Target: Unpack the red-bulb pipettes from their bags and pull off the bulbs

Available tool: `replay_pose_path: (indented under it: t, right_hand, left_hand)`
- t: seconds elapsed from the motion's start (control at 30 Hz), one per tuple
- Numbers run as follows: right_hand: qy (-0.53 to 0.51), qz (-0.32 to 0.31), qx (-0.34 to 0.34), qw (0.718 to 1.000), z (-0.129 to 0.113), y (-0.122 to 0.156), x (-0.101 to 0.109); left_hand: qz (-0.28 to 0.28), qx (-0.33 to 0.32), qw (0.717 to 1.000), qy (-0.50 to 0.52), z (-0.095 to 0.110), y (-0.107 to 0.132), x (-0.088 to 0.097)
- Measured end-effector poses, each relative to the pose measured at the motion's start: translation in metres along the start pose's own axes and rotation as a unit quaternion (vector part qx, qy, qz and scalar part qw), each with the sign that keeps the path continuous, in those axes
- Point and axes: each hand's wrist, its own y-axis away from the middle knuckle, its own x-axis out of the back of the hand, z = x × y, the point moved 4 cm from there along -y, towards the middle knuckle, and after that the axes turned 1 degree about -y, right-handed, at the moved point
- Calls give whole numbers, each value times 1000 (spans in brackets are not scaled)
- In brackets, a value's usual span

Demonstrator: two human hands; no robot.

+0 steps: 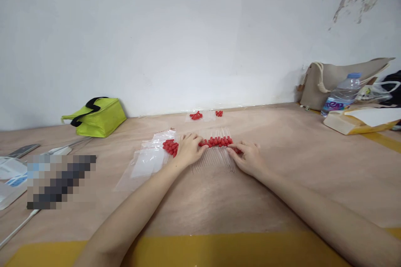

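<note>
A row of small oblong red pieces point(216, 142) lies in front of me, with many thin clear sticks or tubes point(214, 160) side by side beneath and in front of it. My left hand point(189, 149) is bent over the left end of the row, thumb and fingers closed about the red pieces there. At the right end, my right hand point(247, 156) has its thumb and forefinger closed at the last red piece, which the fingers partly cover. A loose heap of red pieces point(171, 147) lies just left of my left hand, beside clear plastic bags point(147, 162).
Farther back, near the wall, lie more red pieces point(196, 115) on clear plastic and another small cluster point(219, 113). A lime-green bag point(102, 117) stands at left, near a phone point(23, 150) and cables. At right are a water bottle point(341, 94), beige bag point(319, 81) and open box point(341, 123).
</note>
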Motion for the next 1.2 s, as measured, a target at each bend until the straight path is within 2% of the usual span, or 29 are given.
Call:
replay_pose_path:
  t: [0.2, 0.3, 0.4, 0.47, 0.6, 0.73, 0.83, 0.97, 1.07, 1.2]
  right_hand:
    - [2, 27, -3, 1000, 11, 0, 2]
    - [4, 31, 8, 999, 11, 0, 1]
    - [6, 35, 12, 999, 11, 0, 0]
    - [-1, 39, 12, 999, 12, 1, -1]
    - [-34, 75, 48, 995, 11, 1, -2]
    - [-1, 90, 127, 988, 0, 2, 0]
    - [32, 46, 189, 980, -12, 5, 1]
    - [39, -9, 262, 964, -26, 11, 2]
    - [31, -14, 290, 956, -31, 14, 0]
    - [31, -7, 292, 956, -34, 17, -4]
  left_hand:
    - [-47, 90, 993, 63, 2, -28, -25]
    - [-48, 114, 990, 74, 0, -32, -33]
    - [-33, 137, 987, 82, -2, -28, -32]
    - [-22, 138, 986, 89, -3, -20, -24]
    - [-1, 102, 990, 102, -5, 9, 3]
    - [13, 0, 996, 88, -2, 41, 25]
    - [24, -35, 997, 59, 2, 57, 28]
    - [37, -64, 996, 52, 9, 66, 25]
    - [57, -85, 992, 68, 15, 67, 24]
    - [77, -95, 988, 91, 21, 68, 27]
